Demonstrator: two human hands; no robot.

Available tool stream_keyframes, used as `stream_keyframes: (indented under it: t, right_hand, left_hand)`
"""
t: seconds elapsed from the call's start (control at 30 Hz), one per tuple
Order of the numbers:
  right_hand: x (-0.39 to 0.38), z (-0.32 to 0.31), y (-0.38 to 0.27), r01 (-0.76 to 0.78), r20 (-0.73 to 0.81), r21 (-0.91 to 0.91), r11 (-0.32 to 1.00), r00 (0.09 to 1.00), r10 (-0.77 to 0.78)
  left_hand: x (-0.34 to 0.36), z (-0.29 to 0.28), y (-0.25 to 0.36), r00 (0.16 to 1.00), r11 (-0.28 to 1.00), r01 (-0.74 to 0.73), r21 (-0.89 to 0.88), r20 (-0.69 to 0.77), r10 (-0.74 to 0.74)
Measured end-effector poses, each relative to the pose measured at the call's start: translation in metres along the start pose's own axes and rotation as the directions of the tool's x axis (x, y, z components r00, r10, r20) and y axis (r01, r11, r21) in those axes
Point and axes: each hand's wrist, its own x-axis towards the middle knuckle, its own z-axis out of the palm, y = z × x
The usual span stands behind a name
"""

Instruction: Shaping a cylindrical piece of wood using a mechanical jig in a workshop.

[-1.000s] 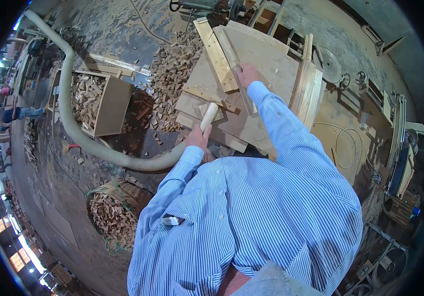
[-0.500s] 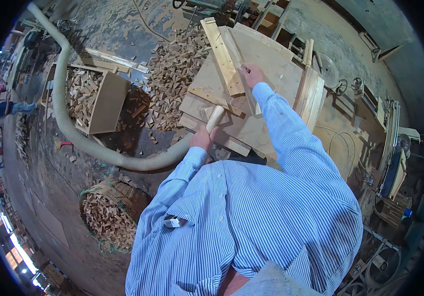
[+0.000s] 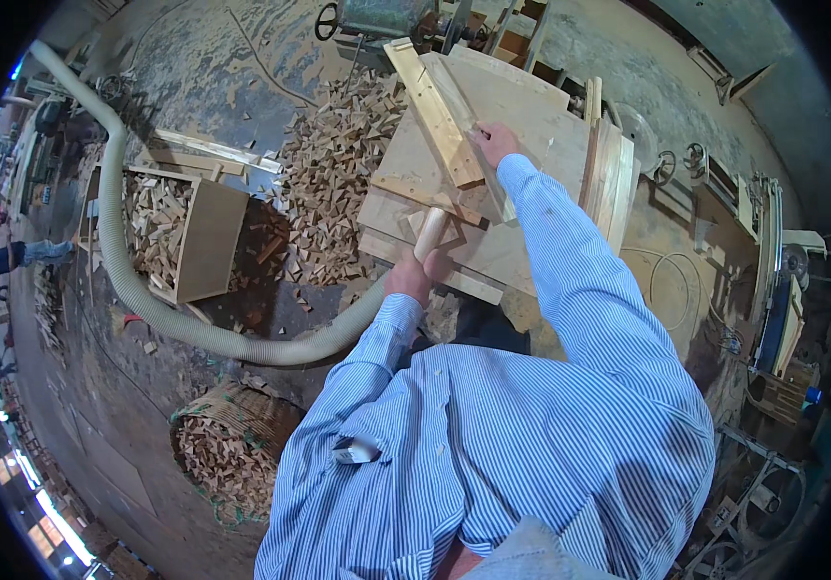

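Observation:
My left hand [image 3: 410, 276] is wrapped round a pale round wooden handle [image 3: 428, 235] at the near edge of a plywood-topped work table [image 3: 541, 130]. The handle's far end is by a narrow wooden bar [image 3: 415, 193] lying across the top, with small angled wood pieces beside it. My right hand [image 3: 498, 142] is closed and rests at the edge of a long pale board [image 3: 452, 92]; whatever its fingers pinch is hidden. Left of that board lies a thicker yellowish wooden batten [image 3: 433, 111], slanting toward the bar.
Many triangular wood offcuts [image 3: 333, 184] are heaped left of the table. A ribbed hose [image 3: 203, 333] curves past a wooden box [image 3: 213, 237] of offcuts. A filled wicker basket [image 3: 271, 416] stands nearer. Stacked boards [image 3: 609, 184] lie on the right; a person [image 3: 24, 253] is far left.
My left hand and the wooden handle have shifted slightly right along the table's near edge. The right hand stays by the board. The whole view has tilted a little.

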Motion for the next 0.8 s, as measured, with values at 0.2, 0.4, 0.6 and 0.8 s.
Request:
stream_keyframes:
  t: [0.2,0.4,0.6,0.8]
  right_hand:
    - [0.049,-0.008,0.026,0.008,0.041,0.022,1.0,0.999,-0.009]
    - [0.095,-0.017,0.048,-0.019,-0.006,0.061,0.998,1.0,0.02]
    - [0.13,-0.022,0.065,0.033,-0.058,0.088,0.996,0.998,-0.028]
    - [0.146,-0.034,0.072,0.046,-0.085,0.032,0.998,0.995,-0.043]
  left_hand:
    - [0.037,0.004,0.032,1.0,0.999,0.008,0.038,0.002,-0.008]
    - [0.075,0.003,0.067,0.999,0.997,0.027,0.067,0.028,-0.029]
    - [0.107,0.006,0.093,1.0,0.995,0.022,0.097,0.012,-0.023]
    - [0.125,0.013,0.104,1.0,0.996,-0.02,0.087,0.002,0.02]
